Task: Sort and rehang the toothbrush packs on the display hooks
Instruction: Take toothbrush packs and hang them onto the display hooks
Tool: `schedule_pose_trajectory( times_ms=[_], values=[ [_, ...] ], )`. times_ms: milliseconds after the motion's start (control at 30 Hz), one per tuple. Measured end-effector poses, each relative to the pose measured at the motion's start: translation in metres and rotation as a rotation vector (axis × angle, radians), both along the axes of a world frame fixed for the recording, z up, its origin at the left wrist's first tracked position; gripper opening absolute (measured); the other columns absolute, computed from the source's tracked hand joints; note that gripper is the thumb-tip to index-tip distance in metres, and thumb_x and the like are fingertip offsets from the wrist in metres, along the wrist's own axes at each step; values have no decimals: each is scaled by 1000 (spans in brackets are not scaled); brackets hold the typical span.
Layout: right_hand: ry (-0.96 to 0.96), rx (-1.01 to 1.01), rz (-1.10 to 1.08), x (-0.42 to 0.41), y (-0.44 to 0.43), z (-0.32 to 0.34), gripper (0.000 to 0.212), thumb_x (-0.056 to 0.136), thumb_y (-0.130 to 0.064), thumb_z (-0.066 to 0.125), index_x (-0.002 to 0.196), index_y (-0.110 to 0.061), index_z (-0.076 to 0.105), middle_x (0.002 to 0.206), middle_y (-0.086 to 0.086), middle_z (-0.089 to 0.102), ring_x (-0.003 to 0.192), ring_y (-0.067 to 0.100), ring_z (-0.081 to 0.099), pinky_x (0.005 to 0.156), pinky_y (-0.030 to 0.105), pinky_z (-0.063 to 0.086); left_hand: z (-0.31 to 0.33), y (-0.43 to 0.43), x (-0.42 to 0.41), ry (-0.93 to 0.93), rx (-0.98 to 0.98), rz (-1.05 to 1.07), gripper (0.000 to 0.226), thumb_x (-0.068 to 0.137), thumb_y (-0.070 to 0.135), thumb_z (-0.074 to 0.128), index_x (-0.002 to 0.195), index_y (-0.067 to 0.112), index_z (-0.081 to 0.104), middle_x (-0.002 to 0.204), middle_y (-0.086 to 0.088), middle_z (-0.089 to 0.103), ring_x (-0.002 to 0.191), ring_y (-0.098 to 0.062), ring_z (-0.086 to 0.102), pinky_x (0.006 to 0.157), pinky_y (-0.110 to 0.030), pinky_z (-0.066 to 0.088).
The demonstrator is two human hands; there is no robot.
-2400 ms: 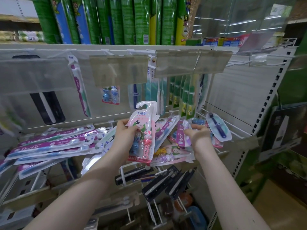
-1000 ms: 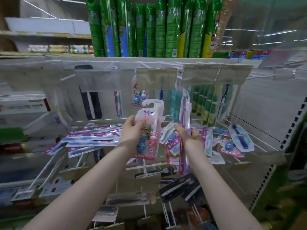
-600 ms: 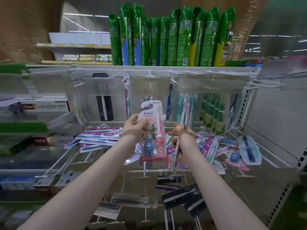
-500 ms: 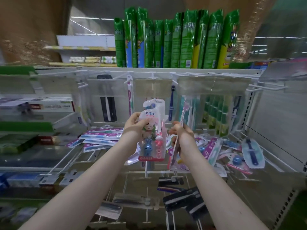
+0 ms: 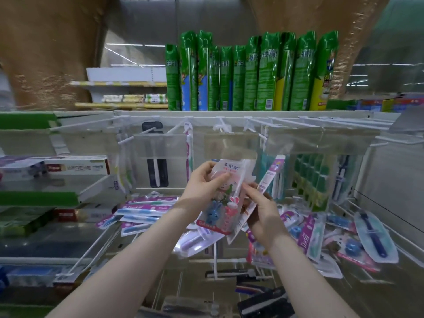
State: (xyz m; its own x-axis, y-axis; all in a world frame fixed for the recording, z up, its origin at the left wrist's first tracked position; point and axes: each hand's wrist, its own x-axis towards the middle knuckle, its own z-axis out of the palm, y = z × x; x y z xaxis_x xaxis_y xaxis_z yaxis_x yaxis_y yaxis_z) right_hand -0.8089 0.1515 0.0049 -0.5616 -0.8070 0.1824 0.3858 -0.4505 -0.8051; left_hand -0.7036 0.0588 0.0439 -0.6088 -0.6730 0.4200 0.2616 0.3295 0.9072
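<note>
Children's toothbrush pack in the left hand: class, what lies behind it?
Behind the children's toothbrush pack: the purple toothbrush pack in the right hand, and a loose pack below. Anything directly behind is covered.

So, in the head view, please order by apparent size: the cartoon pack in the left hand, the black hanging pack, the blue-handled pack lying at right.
Largest: cartoon pack, but nearest the camera.
Then black hanging pack and blue-handled pack: they look about alike, so unranked.

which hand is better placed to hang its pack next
Left, likely. The left hand holds the pink bunny-figure toothbrush blister pack upright, its top just under the clear-tagged white wire hook; the right hand pinches a slim purple toothbrush pack, tilted aside.
</note>
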Motion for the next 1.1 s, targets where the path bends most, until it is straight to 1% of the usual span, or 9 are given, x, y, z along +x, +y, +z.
schedule_pose_trajectory(
  times_ms=[67,133,167,233,300,567,800,1000,1100],
  values=[
    [-40,-24,-4,-4,-4,-3,54,75,-23,71,119,5,58,123,33,53,107,40,53,105,62,33,1,-5,-4,-10,-26,-27,15,88,11,64,102,12,60,95,-9,72,83,-25,70,76,-42,57],
    [-95,-26,-37,-7,-6,-1,57,72,-28,73,117,4,61,112,27,62,98,35,58,101,54,42,3,-8,-8,-14,-34,-30,22,87,13,65,108,10,59,99,-11,72,88,-25,71,76,-40,57],
    [-112,-27,-55,-7,-6,0,51,71,-31,73,110,2,66,98,20,66,86,29,61,90,45,50,4,-9,-10,-10,-34,-28,26,87,14,66,111,8,59,100,-10,72,88,-23,71,75,-37,56],
    [-165,-24,-101,-10,-8,1,32,76,-31,70,94,-4,68,67,3,63,58,13,56,62,26,47,6,-10,-12,-7,-41,-21,30,86,16,68,113,6,59,100,-8,72,90,-19,71,79,-35,57],
    [-221,17,-177,-14,-8,-2,16,83,-26,66,82,-10,65,56,-2,54,47,9,48,50,22,41,7,-11,-13,11,-49,-13,24,86,17,68,108,8,61,98,-6,72,89,-17,71,79,-33,57],
    [-238,124,-287,-19,0,-10,16,90,-19,61,77,-11,55,49,-1,47,39,10,44,46,26,37,6,-10,-10,137,33,24,9,90,17,62,97,22,60,90,3,73,87,-19,71,73,-36,58],
    [-149,168,-276,-18,-2,-14,19,89,-20,63,76,-11,52,50,0,45,46,13,42,55,29,36,1,-22,-12,203,79,81,11,91,11,60,93,22,58,78,9,72,82,-17,71,76,-38,58],
    [-88,242,-275,-14,-9,-20,15,88,-20,64,82,-10,54,51,0,47,48,15,42,53,30,37,0,-35,-25,166,33,162,18,90,9,61,93,26,58,76,11,71,72,-1,69,65,-20,55],
    [-22,280,-263,-15,-16,-25,21,85,-27,67,89,-8,58,64,3,53,58,19,46,59,33,39,2,-47,-37,108,49,238,13,91,8,58,102,15,60,79,8,68,66,0,67,55,-13,50]
  ],
)
